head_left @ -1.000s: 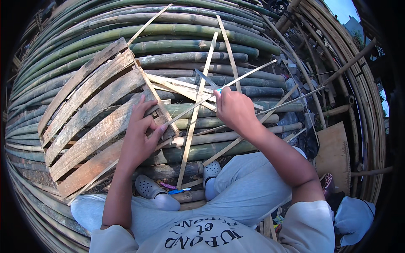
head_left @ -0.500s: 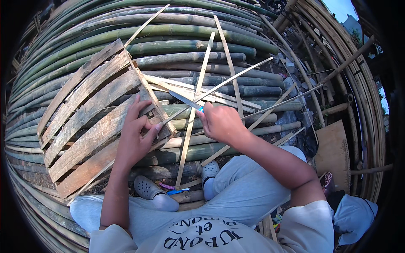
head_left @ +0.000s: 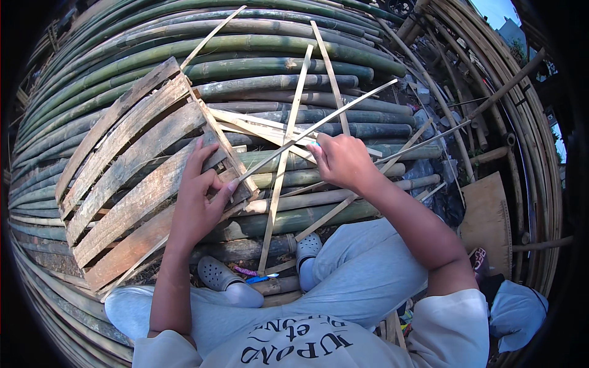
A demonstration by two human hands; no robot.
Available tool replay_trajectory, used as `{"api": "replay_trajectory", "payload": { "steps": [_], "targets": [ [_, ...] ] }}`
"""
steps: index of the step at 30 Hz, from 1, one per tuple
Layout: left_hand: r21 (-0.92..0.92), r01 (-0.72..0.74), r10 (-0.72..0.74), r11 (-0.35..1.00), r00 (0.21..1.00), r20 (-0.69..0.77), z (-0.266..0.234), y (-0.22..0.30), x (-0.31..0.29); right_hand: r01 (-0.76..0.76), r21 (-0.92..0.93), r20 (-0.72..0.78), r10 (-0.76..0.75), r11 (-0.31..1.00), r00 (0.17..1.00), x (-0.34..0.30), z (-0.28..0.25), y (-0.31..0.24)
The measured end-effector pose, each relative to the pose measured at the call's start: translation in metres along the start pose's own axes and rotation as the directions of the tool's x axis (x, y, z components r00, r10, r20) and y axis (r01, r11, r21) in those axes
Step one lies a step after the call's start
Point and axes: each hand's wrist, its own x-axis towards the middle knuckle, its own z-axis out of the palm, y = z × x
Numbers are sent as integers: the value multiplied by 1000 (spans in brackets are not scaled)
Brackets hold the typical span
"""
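A thin split-bamboo strip [head_left: 348, 111] slants from beside my left forearm up to the far right. My left hand [head_left: 199, 193] pinches it between thumb and bent index finger, over the near right edge of a slatted wooden pallet [head_left: 138, 142]. My right hand [head_left: 345, 161] is closed round a knife [head_left: 317, 145]; a bit of its blue handle shows at the thumb. The blade is hard to make out among the pale strips behind it. Another bamboo strip [head_left: 277, 205] crosses under the held one, and several more strips [head_left: 254, 126] lie beyond it.
Green bamboo poles [head_left: 257, 46] spread beneath everything. Beside my clogs [head_left: 216, 273] lies a blue-handled tool [head_left: 257, 279]. At the right are a plywood board [head_left: 486, 221], a grey cloth item [head_left: 518, 314] and stacked long poles [head_left: 534, 147].
My right hand has moved away from my left, up and to the right along the strip, with the knife. The blade, plain before, is now hard to see. My left hand stays nearly still.
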Motion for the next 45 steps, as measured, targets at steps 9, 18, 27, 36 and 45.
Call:
{"api": "replay_trajectory", "payload": {
  "steps": [9,18,27,36,45],
  "targets": [
    [14,-17,17,1000,1000,4,2,-3,3,25,-121,-129,-41,992,991,-6,8,-10],
    [4,-11,11,1000,1000,-22,3,-3,3,-5,-180,-126,-18,984,992,-7,18,-11],
    [11,-19,19,1000,1000,-7,1,-1,2,-237,-223,-181,198,946,963,1,8,13],
    [21,-8,8,1000,1000,-12,1,-2,1,-107,-109,-110,95,988,989,-1,15,-1],
    [15,1,-2,1000,1000,0,4,0,3,-76,-53,-53,74,996,996,-10,7,-3]
  ]
}}
